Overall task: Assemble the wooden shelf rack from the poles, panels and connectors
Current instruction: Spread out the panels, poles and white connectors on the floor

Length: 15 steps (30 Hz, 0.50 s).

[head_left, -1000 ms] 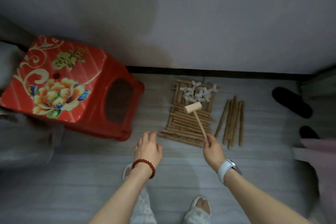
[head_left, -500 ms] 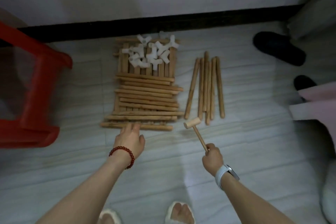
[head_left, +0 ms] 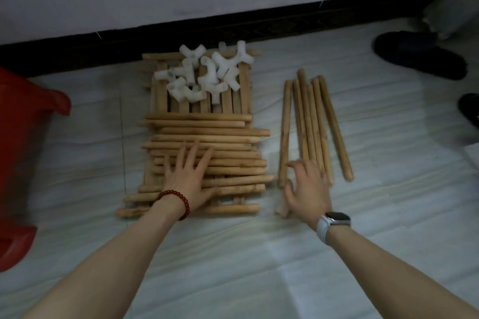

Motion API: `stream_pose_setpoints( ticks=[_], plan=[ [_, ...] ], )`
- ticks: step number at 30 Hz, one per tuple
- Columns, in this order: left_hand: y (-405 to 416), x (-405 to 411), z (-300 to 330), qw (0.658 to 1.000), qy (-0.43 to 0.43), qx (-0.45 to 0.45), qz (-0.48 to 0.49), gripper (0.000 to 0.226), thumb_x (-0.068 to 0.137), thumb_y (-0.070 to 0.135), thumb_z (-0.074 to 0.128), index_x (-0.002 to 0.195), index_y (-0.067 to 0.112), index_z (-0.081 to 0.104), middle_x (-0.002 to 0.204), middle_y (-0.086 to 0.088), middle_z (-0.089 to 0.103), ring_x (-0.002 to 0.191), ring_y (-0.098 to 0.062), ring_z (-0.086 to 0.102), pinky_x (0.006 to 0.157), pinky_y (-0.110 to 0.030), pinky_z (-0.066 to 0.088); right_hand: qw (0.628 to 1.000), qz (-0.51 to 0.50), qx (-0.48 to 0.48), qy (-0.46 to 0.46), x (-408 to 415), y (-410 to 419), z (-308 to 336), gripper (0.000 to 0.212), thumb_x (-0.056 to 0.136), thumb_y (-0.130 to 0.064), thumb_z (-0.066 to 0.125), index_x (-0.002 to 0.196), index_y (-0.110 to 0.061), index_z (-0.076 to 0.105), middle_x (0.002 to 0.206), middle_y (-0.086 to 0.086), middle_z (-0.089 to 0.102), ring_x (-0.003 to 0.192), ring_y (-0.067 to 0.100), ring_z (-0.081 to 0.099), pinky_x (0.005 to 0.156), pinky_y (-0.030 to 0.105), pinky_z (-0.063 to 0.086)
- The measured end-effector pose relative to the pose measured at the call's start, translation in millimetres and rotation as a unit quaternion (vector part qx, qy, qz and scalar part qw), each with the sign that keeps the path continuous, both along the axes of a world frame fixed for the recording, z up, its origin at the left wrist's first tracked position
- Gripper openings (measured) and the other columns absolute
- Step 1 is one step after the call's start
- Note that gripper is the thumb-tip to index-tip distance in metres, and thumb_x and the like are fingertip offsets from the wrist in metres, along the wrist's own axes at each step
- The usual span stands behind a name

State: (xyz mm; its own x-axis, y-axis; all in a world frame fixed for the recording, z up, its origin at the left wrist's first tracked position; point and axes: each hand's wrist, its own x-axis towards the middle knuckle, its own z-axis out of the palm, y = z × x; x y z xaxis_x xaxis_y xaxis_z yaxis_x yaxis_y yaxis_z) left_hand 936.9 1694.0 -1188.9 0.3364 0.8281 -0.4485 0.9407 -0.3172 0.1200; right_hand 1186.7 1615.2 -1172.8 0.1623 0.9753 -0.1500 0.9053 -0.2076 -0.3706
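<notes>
A pale floor (head_left: 233,254) is seen from above, bounded at its far edge by a dark skirting (head_left: 233,26). A red stool (head_left: 23,137) is cut off at the left edge of the floor, and dark slippers (head_left: 420,54) are placed at the far right. In the middle, slatted panels (head_left: 233,103) are stacked flat, and short poles (head_left: 207,134) are piled crosswise on the near half. White connectors (head_left: 207,72) are heaped on the far half of the panels. Long poles (head_left: 311,122) are laid side by side on the floor just right of the stack. The left hand (head_left: 189,176) is spread flat, fingers straight, on the short poles. The right hand (head_left: 305,189) is held over the near ends of the long poles, fingers loosely bent; whether anything is gripped cannot be told.
</notes>
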Motion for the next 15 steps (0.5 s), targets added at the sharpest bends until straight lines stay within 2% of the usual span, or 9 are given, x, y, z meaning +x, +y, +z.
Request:
stream_pose_setpoints(
  ticks=[2,4,6,7,9,11,13,15],
  plan=[
    [16.5,-7.4,-3.2,1.0,0.012,-0.007,-0.024,0.106,0.074,0.073,0.051,0.141,0.038,-0.023,0.146,0.002,-0.037,0.139,-0.027,-0.025,0.111,-0.058,-0.007,0.993,0.113,0.016,0.004,-16.1,45.3,4.7,0.053,0.086,-0.028,0.055,0.135,-0.014,0.043,0.138,0.009,0.042,0.129,0.025,0.036,0.103,0.043,0.028],
    [27.6,-14.2,-6.3,0.999,0.03,-0.005,-0.035,0.119,0.065,0.08,0.052,0.138,0.036,-0.031,0.138,0.004,-0.044,0.138,-0.026,-0.028,0.11,-0.056,-0.009,0.98,0.197,-0.006,-0.022,-34.3,87.8,3.0,0.071,0.087,-0.039,0.053,0.147,-0.015,0.022,0.154,0.006,0.02,0.142,0.021,0.014,0.114,0.043,0.01],
    [33.7,-17.9,-10.7,0.998,0.041,-0.003,-0.04,0.124,0.06,0.084,0.052,0.139,0.034,-0.031,0.139,0.006,-0.043,0.138,-0.025,-0.028,0.11,-0.054,-0.009,0.967,0.246,-0.04,-0.062,-51.1,121.4,-0.6,0.084,0.087,-0.049,0.05,0.15,-0.016,0.006,0.158,0.004,0.004,0.145,0.018,0.0,0.115,0.043,-0.004],
    [36.3,-19.8,-13.4,0.998,0.041,0.008,-0.041,0.124,0.06,0.084,0.051,0.141,0.033,-0.027,0.143,0.005,-0.039,0.139,-0.024,-0.026,0.111,-0.054,-0.007,0.962,0.256,-0.061,-0.07,-58.1,135.3,-2.9,0.088,0.086,-0.053,0.049,0.15,-0.017,0.001,0.158,0.004,0.002,0.145,0.018,-0.001,0.115,0.045,-0.005],
    [40.2,-24.6,-17.0,0.998,0.029,0.042,-0.037,0.12,0.062,0.083,0.05,0.144,0.031,-0.019,0.153,0.003,-0.025,0.141,-0.021,-0.019,0.112,-0.053,-0.001,0.958,0.258,-0.094,-0.086,-69.7,157.3,-6.8,0.093,0.082,-0.06,0.051,0.15,-0.019,0.001,0.156,0.005,0.01,0.143,0.022,0.008,0.115,0.049,0.005],
    [40.5,-28.2,-17.6,0.997,0.018,0.068,-0.03,0.115,0.065,0.081,0.05,0.146,0.03,-0.014,0.156,0.002,-0.015,0.142,-0.02,-0.012,0.112,-0.051,0.003,0.955,0.255,-0.094,-0.122,-75.6,168.4,-6.9,0.094,0.077,-0.065,0.054,0.148,-0.019,0.013,0.149,0.008,0.024,0.136,0.027,0.022,0.108,0.049,0.02],
    [34.2,-32.0,-18.0,0.996,0.009,0.09,-0.023,0.109,0.069,0.078,0.049,0.147,0.03,-0.011,0.156,0.0,-0.012,0.143,-0.022,-0.008,0.113,-0.05,0.004,0.947,0.269,-0.112,-0.135,-81.0,169.6,-6.5,0.089,0.074,-0.067,0.057,0.142,-0.019,0.026,0.14,0.01,0.033,0.13,0.028,0.03,0.102,0.047,0.028],
    [25.5,-34.3,-17.9,0.993,0.015,0.116,-0.033,0.105,0.072,0.076,0.047,0.147,0.03,-0.01,0.156,-0.003,-0.011,0.143,-0.024,-0.007,0.113,-0.051,0.002,0.937,0.286,-0.156,-0.126,-86.5,160.0,-9.7,0.086,0.073,-0.064,0.061,0.138,-0.015,0.031,0.14,0.011,0.031,0.129,0.03,0.031,0.1,0.043,0.032]
  ],
)
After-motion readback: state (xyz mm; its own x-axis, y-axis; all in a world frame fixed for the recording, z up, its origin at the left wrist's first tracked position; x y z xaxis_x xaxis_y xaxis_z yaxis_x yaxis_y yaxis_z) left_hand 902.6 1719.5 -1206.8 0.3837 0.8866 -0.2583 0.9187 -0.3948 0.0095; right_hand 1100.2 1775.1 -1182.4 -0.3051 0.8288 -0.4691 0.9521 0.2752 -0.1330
